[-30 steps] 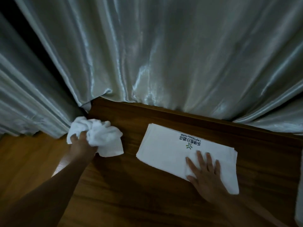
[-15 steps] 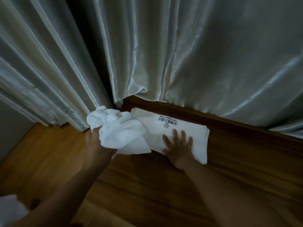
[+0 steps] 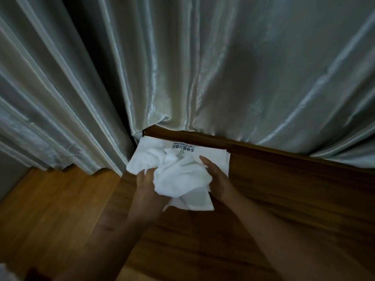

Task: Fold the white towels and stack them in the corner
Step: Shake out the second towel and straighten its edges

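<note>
While we have only the head view to go by, it shows the matter well enough. Our left hand [image 3: 146, 182] has its fingers curled into the crumpled towel [image 3: 178, 176] and grips a bunch of it. Our right hand [image 3: 218, 177] lies along the bundle's right side with fingers straight, touching the cloth rather than pinching it, as far as we can see.

The bundle sits between the two hands, on top of the folded towel [image 3: 215, 157]. That one lies flat in the far left corner of the wooden table [image 3: 284, 199], its printed logo facing away from us. Its long axis runs left to right along the table's back edge, with the left end tucked against the curtain [image 3: 243, 78].

We judge that the bundle must come back toward us onto bare wood before it can be spread and folded. The left hand already has the hold for that pull.

By count we see two hands, one folded towel and one unfolded one. A white patch [image 3: 4, 271] at the lower left edge may be a third towel, though we cannot tell.
</note>
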Demonstrator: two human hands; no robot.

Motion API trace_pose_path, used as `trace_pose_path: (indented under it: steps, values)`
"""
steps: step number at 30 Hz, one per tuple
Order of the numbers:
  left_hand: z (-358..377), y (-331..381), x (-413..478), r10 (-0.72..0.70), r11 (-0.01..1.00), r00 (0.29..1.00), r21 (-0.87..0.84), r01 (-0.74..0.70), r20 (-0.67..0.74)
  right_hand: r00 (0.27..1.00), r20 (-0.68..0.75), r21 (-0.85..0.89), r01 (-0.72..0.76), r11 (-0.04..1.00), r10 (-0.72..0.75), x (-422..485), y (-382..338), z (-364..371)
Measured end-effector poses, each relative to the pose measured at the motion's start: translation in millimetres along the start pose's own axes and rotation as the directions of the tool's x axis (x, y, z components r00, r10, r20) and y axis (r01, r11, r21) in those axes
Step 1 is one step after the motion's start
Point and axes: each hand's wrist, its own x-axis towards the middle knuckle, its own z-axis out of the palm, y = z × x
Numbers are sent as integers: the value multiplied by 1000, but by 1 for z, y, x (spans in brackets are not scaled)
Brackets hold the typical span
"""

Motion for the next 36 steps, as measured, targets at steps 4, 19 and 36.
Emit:
trace_pose_path:
  steps: [4,19,36]
  values:
    - [22,36,4,-197,943,969,-241,228,146,1000,-3,215,16,976,-15,-63,-41,-47]
    - [46,215,10,156,877,917,-478,42,366,924,-381,-328,-101,939,-34,-202,-99,-185]
    - [-15,269,41,41,995,981,-97,-23,191,704,-619,-527,-44,849,-348,-266,-168,-274]
